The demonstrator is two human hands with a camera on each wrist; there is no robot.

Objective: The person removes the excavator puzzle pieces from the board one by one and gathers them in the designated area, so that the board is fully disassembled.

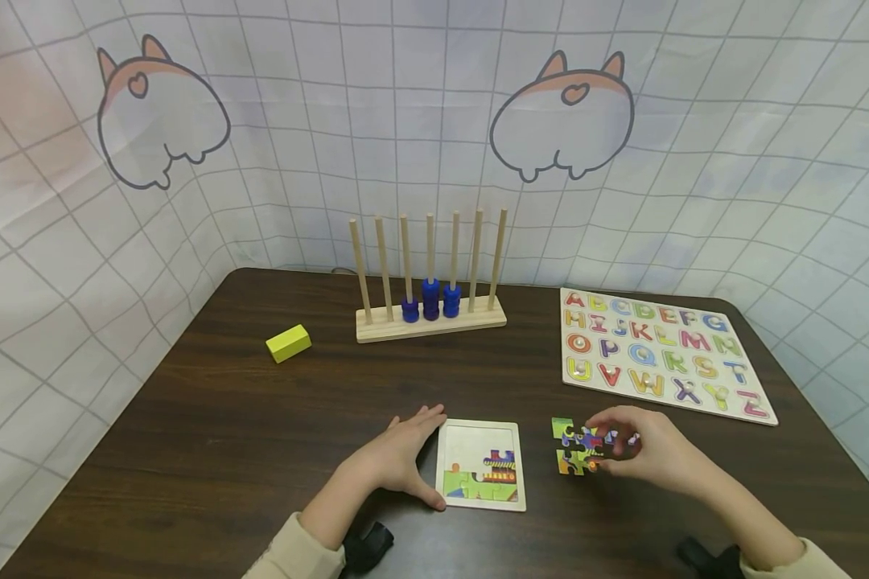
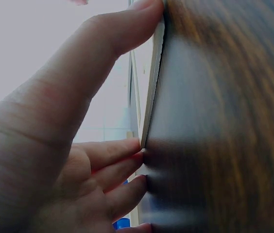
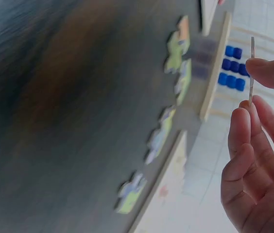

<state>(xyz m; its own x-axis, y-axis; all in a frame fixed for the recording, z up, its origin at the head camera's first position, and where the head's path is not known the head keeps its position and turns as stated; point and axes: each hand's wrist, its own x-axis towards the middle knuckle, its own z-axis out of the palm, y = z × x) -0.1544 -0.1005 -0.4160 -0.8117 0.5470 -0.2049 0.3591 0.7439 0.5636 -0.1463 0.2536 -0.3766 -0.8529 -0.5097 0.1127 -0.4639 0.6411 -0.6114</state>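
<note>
My left hand (image 1: 398,454) spreads along the left side of a small jigsaw tray (image 1: 469,442). Its thumb touches the near corner and a fingertip the far corner; the straight fingers rest beside the edge in the left wrist view. Joined pieces (image 1: 471,486) with green, red and purple print fill the tray's lower and right parts. To the right, my right hand (image 1: 655,452) pinches a thin jigsaw piece (image 3: 252,51) between thumb and fingertips, seen edge-on in the right wrist view. Several loose jigsaw pieces (image 1: 562,428) lie under and beside this hand.
A wooden peg rack (image 1: 376,331) with blue beads on three pegs stands at the back. The alphabet board (image 1: 623,392) lies at the right, beyond my right hand. A yellow block (image 1: 288,344) sits at the left. Grid-patterned cloth (image 1: 420,121) hangs behind the table.
</note>
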